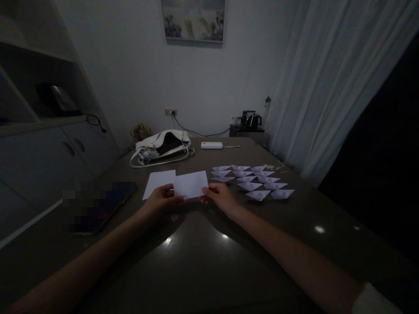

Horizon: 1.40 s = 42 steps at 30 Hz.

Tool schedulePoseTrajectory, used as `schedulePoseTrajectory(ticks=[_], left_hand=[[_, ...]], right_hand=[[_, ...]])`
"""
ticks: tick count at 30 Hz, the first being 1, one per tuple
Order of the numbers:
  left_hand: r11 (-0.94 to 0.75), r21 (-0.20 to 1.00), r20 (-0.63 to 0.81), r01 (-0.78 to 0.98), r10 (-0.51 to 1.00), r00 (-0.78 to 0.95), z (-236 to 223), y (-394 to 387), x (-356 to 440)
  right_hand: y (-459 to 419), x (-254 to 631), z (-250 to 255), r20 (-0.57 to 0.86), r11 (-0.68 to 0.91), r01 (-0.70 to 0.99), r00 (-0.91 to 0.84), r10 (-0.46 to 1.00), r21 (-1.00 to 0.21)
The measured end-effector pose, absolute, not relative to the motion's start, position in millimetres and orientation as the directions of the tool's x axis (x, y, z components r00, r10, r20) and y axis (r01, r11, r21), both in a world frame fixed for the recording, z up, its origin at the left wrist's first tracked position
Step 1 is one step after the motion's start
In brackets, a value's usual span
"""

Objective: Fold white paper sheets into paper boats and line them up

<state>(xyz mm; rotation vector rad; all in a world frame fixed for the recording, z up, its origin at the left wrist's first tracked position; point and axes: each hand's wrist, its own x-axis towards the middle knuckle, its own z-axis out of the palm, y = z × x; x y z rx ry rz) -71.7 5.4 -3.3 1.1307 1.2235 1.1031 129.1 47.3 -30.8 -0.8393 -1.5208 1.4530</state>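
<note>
A small white sheet of paper (pixel 190 184) is held up just above the table between my two hands. My left hand (pixel 163 197) pinches its lower left corner, and my right hand (pixel 220 196) grips the lower right edge with the thumb on the near face. Behind my left hand lies other white paper (pixel 159 179), flat on the table and partly covered by the hand. To the right of my right hand, several folded white paper boats (pixel 258 195) stand in rows.
On the dark glossy table (pixel 203 261) a white handbag (pixel 163 146) lies at the back left. A white power bank (pixel 211 145) with a short cable is behind the paper. A dark, partly blurred flat object (pixel 104 209) rests at left. Small scraps (pixel 274 167) lie beyond the boats.
</note>
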Motion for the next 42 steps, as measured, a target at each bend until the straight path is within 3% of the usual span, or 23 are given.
schedulePoseTrajectory(ticks=[4,9,12,16,19,22,26,31,37,42], left_hand=[[0.127,0.991,-0.128,0.052,0.992,0.015,1.1,5.4,-73.2],[0.026,0.988,-0.019,0.15,0.999,-0.046,2.3,11.0,-85.2],[-0.046,0.966,0.044,0.253,0.999,0.013,4.7,10.6,-88.0],[-0.016,0.96,-0.033,0.279,0.985,0.17,4.8,7.2,-85.6],[0.031,0.963,-0.071,0.267,0.987,0.142,0.1,7.9,-83.9],[0.095,0.987,-0.106,0.131,0.991,0.077,-3.0,8.9,-80.6],[0.204,0.979,-0.198,-0.023,0.967,0.159,-0.8,4.6,-73.5],[0.188,0.982,-0.188,0.013,0.969,0.161,1.0,-1.8,-70.4],[0.084,0.976,-0.078,0.199,0.996,-0.04,0.4,-3.1,-70.0],[0.114,0.982,-0.107,0.148,0.993,-0.056,3.9,-4.7,-64.6]], right_hand=[[50.9,131.8,-31.4,0.193,0.213,-0.009,-0.47,0.862,-0.977],[45.3,130.6,-26.6,0.27,0.356,0.039,-0.574,0.773,-0.934],[40.0,128.5,-22.1,0.312,0.398,0.032,-0.565,0.764,-0.917],[38.1,126.7,-19.2,0.298,0.317,-0.031,-0.44,0.847,-0.948],[39.6,126.8,-19.9,0.258,0.254,-0.057,-0.36,0.897,-0.965],[39.3,126.6,-20.9,0.225,0.216,-0.067,-0.383,0.896,-0.974],[35.1,124.1,-20.6,0.219,0.207,-0.076,-0.444,0.869,-0.975],[32.4,122.5,-20.7,0.205,0.2,-0.058,-0.422,0.883,-0.978],[33.3,123.6,-22.3,0.222,0.231,-0.032,-0.428,0.876,-0.973],[34.4,123.4,-24.1,0.215,0.236,-0.003,-0.431,0.876,-0.972]])
